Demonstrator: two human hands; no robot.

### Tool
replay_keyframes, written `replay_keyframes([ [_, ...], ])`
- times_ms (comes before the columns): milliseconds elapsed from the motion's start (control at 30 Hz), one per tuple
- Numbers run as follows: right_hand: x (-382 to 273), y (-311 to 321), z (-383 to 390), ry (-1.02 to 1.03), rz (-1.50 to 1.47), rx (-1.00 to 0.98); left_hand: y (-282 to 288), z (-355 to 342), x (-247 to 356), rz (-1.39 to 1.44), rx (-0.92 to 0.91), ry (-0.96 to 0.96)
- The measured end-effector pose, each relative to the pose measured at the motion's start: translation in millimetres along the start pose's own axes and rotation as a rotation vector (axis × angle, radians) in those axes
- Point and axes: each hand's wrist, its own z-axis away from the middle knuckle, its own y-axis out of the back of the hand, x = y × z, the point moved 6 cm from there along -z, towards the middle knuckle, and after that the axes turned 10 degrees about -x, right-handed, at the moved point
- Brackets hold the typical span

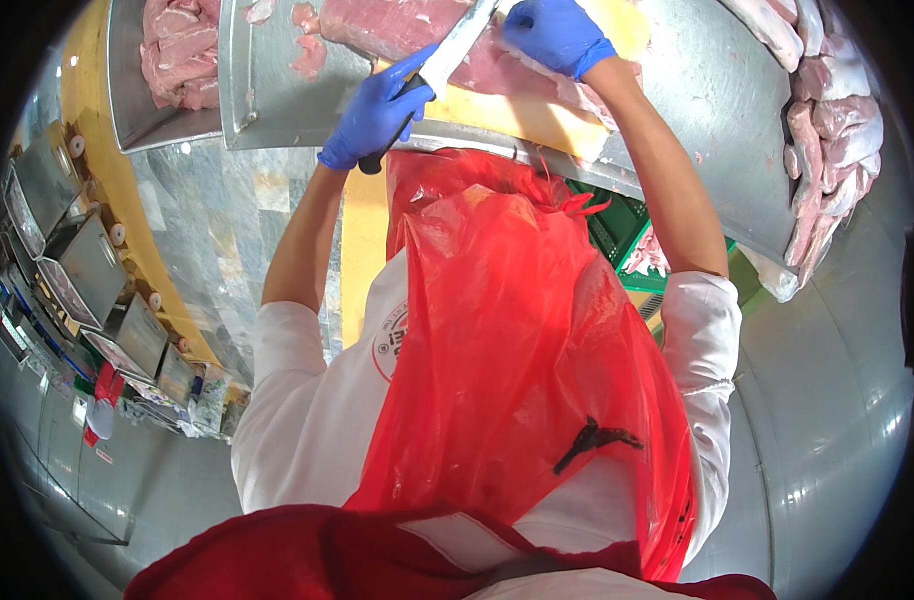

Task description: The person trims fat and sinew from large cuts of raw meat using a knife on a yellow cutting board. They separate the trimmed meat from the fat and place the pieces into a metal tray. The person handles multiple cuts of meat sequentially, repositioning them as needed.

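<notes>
My left hand, in a blue glove, is wrapped round the black handle of a knife. Its broad blade slants up and to the right across a yellow cutting board. To the right of the blade is my blue-gloved right hand, its fingers curled in over a pale pink cut of meat. Whatever those fingers grip is hidden under them. A larger piece of meat lies beyond my left hand, partly behind the blade.
Meat strips fill a metal bin at the far left. Small trimmings dot the steel worktop. Several meat pieces are heaped along its right edge. Below the worktop stands a green crate containing meat. Metal carts line the left side.
</notes>
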Motion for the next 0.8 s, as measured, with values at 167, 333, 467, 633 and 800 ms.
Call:
replay_keyframes([
  [167,-2.6,-2.2,3.4,0.072,0.105,-0.105,7.6,-6.0,13.7,-0.209,-0.033,-0.045],
  [333,-24.1,8.4,12.3,0.13,0.081,-0.102,4.0,-7.6,25.2,-0.138,-0.165,-0.005],
  [467,-2.7,-5.9,16.3,0.103,0.137,-0.062,-3.6,-10.4,27.4,-0.177,-0.173,-0.01],
  [633,-2.6,-6.9,20.4,0.111,0.169,0.023,-8.5,-15.8,24.0,-0.183,-0.154,-0.068],
  [800,-12.2,1.1,29.1,0.196,0.104,0.124,-2.0,14.0,32.1,-0.253,-0.149,-0.056],
])
